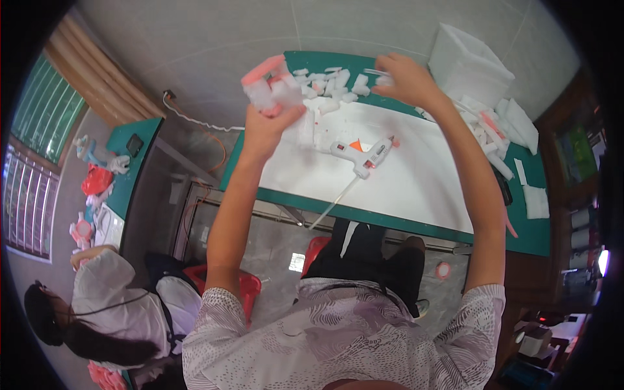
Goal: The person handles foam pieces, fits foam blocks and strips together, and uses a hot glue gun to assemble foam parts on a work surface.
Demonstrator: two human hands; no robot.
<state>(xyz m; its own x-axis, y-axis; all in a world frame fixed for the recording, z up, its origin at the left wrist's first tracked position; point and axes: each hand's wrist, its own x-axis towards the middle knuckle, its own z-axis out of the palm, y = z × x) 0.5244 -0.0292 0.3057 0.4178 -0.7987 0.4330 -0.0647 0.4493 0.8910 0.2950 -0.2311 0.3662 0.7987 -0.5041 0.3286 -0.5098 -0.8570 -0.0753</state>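
Raised over the far left of the table, my left hand (263, 133) is closed around a pink and white foam piece (273, 88). My right hand (408, 81) is up over the far edge, its fingers pinched on a small white piece (383, 80); a thin pale strip sticks out beside it, too blurred to name. Between my arms a white glue gun (365, 157) lies on a white sheet (416, 175). A long translucent glue stick (338, 203) runs from its back over the near table edge. White foam scraps (335, 84) are scattered between my hands.
At the back right stands a white foam box (469, 65), with foam offcuts (484, 127) in front of it. A white cable (201, 122) runs from the wall to the green table (305, 62). Another person (110, 312) sits at a side table on the left, near a red stool (250, 286).
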